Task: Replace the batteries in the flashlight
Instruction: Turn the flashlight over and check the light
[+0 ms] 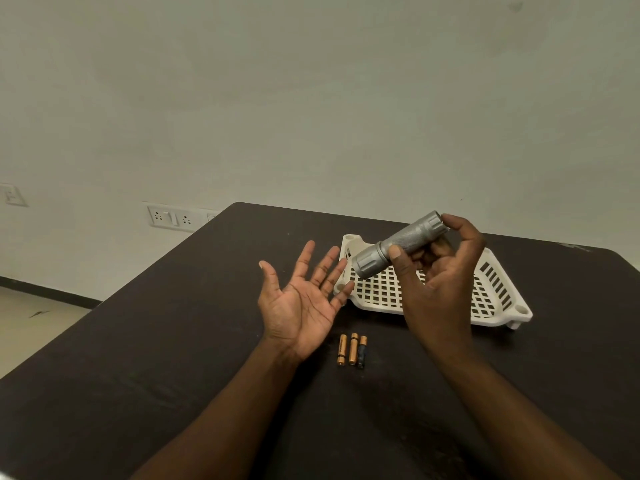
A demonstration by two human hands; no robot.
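Observation:
A grey metal flashlight [398,243] is held above the table, tilted, its wide head pointing down to the left. My right hand [437,271] grips its knurled body, thumb across the front and fingers behind the tail end. My left hand [302,299] hovers palm up with fingers spread, just left of the flashlight's head, holding nothing. Three small batteries [352,349] lie side by side on the dark table [138,358], between my two forearms.
A white slotted plastic basket [498,296] stands on the table behind my right hand. The table's left edge runs diagonally, with floor beyond it. Wall sockets [172,217] sit on the pale wall behind.

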